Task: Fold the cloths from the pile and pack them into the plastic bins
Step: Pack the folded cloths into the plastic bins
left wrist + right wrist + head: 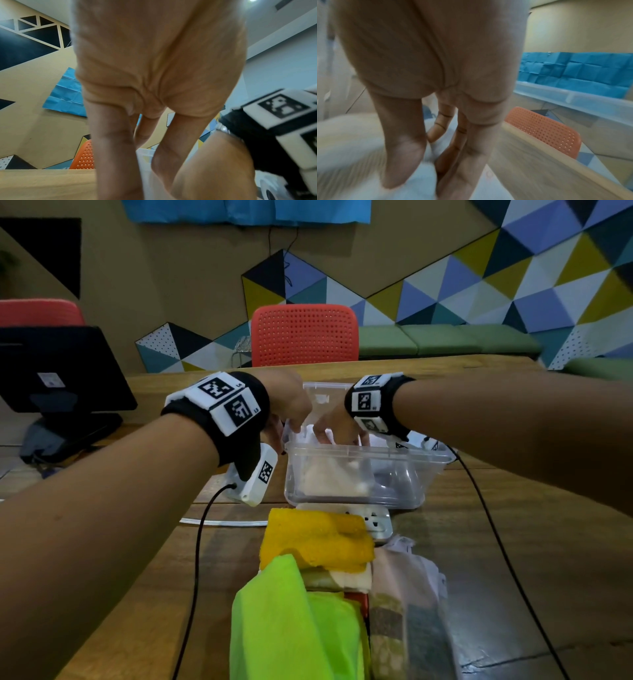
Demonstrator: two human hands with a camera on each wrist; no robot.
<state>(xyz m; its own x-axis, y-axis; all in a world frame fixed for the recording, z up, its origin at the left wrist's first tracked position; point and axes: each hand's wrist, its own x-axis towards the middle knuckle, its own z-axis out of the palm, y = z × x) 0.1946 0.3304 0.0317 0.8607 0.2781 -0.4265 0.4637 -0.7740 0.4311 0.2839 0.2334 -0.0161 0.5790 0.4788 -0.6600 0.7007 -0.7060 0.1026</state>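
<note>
The right hand [337,424] reaches down into the clear plastic bin [363,453] at the middle of the head view, its fingers [402,142] pointing downward onto a white cloth [426,174]. In the right wrist view the thumb and the fingers meet at the fabric and seem to pinch it, though motion blur softens the contact. The left hand [291,402] hangs over the bin's left rim with its fingers [111,142] bent downward toward the inside; whether they grasp anything cannot be told, since their tips run out of the left wrist view and lie behind the rim in the head view. Both wrists carry black bands with white marker blocks (the right band [274,115] shows at the right edge of the left wrist view).

Inside the bin, seen through its near wall, a pale folded cloth [334,474] lies against the left half of the floor. The bin stands on a wooden table [513,559]. Below it in the frame lies the pile of cloths: a yellow cloth [315,537] on top nearest the bin, a bright green cloth [291,628] at the bottom centre, and pale patterned pieces [411,611] to its right. An orange perforated chair [305,335] stands behind the table, upper centre, and a dark monitor [58,368] sits at the left.
</note>
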